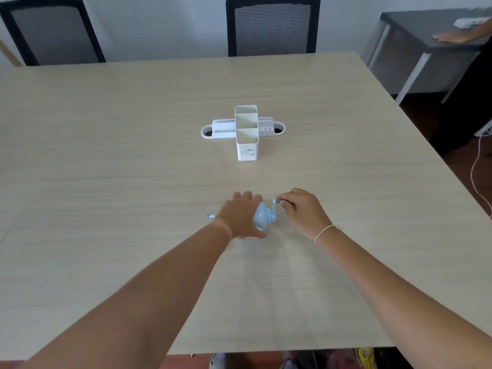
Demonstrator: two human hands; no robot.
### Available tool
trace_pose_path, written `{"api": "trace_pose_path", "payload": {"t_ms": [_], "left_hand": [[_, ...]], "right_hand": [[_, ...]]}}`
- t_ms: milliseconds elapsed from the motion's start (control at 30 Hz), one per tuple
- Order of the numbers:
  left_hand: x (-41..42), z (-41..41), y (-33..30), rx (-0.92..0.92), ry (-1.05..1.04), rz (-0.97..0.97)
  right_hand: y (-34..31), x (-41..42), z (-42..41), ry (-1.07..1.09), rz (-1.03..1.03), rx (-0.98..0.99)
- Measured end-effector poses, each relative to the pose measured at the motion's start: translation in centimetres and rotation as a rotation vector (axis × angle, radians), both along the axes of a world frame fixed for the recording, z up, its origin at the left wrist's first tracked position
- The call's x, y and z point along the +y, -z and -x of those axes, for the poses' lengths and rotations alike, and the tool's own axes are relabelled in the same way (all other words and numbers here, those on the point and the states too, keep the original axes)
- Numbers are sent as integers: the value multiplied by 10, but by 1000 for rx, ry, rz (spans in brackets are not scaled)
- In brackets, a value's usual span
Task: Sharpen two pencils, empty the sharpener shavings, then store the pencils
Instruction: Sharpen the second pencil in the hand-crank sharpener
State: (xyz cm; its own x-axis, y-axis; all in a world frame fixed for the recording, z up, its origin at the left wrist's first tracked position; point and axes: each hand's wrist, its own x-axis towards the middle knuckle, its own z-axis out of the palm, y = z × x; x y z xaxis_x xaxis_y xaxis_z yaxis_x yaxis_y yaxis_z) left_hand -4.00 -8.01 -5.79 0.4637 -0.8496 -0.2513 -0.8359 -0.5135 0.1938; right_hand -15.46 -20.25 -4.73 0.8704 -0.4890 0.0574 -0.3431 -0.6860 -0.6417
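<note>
A light-blue crank sharpener (262,218) stands on the wooden table (133,155) near its front middle. My left hand (241,215) lies over the sharpener's body and grips it. My right hand (302,209) pinches the knob of the crank (275,206) on the sharpener's right side. The blue end of a pencil (210,216) pokes out to the left from behind my left hand; the rest of it is hidden. A white pencil holder (247,133) with several open compartments stands farther back at the table's middle. No second pencil is in sight.
Two black mesh chairs (273,25) stand at the table's far edge. A grey side table (426,43) at the right back has another person's hand (450,37) resting on it. A white cable (476,169) hangs by the table's right edge.
</note>
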Motion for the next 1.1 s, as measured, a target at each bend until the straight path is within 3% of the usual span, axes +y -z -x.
{"api": "trace_pose_path", "payload": {"t_ms": [267, 467, 700, 1100], "left_hand": [[7, -9, -13, 200, -43, 26], [29, -27, -26, 280, -91, 39], [58, -38, -20, 198, -162, -61], [66, -38, -9, 104, -156, 6]], "right_hand": [[-10, 2, 3, 53, -75, 44], [-32, 15, 4, 5, 117, -78], [-26, 51, -21, -245, 146, 143], [-15, 60, -50, -244, 151, 375]]}}
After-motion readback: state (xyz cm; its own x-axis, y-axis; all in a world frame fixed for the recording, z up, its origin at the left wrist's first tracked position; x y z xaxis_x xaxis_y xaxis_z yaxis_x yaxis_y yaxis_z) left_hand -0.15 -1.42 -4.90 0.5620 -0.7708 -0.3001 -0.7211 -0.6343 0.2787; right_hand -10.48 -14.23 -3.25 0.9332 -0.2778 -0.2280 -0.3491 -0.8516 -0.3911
